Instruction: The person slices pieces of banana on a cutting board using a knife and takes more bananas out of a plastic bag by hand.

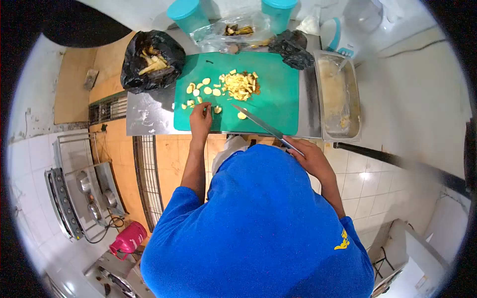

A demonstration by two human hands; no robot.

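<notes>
My right hand (309,158) is wrapped round the handle of a long kitchen knife (263,125), its blade slanting up and left over the green cutting board (280,79). My left hand (200,120) is at the board's front left, fingertips pinched together beside a small pale piece (218,109). What the fingertips hold, if anything, is too small to make out. Pale yellow round slices (207,90) lie scattered left of a heap of chopped pale yellow pieces (239,85). One more slice (242,115) lies under the blade.
A black plastic bag (130,74) with yellowish scraps stands left of the board, another black bag (293,47) at its back right corner. Behind are a clear plastic bag (213,34) and two turquoise containers (188,16). A metal tray (354,99) stands at the right.
</notes>
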